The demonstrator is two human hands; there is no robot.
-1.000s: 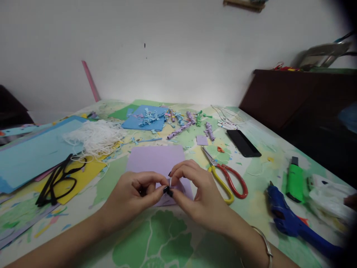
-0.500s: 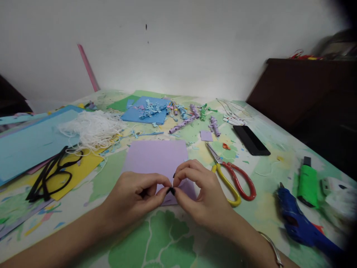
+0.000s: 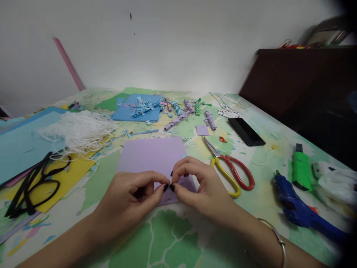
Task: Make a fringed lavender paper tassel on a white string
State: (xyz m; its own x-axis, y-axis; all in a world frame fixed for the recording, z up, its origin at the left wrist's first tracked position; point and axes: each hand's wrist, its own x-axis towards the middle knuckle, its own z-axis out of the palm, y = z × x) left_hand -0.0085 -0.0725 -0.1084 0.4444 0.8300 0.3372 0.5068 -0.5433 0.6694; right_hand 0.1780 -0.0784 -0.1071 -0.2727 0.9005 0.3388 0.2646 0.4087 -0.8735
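Observation:
My left hand (image 3: 131, 197) and my right hand (image 3: 199, 186) meet fingertip to fingertip just above a lilac sheet of paper (image 3: 152, 156) on the table. Between the pinched thumbs and forefingers sits a tiny pale piece, mostly hidden by the dark-painted nails; what it is I cannot tell. Both hands are closed around it. A thin bangle (image 3: 276, 238) circles my right wrist.
Scissors with red and yellow handles (image 3: 230, 173) lie right of the hands, then a blue glue gun (image 3: 299, 212), a green lighter (image 3: 301, 169) and a black phone (image 3: 245, 131). Left: white string pile (image 3: 76, 130), black glasses (image 3: 33, 184) on yellow paper, blue sheets. Rolled paper bits (image 3: 178, 111) lie further back.
The camera has shifted, so the table contents sit a little further left and lower. My hands keep pinching the small piece over the lilac sheet, fingers barely moving.

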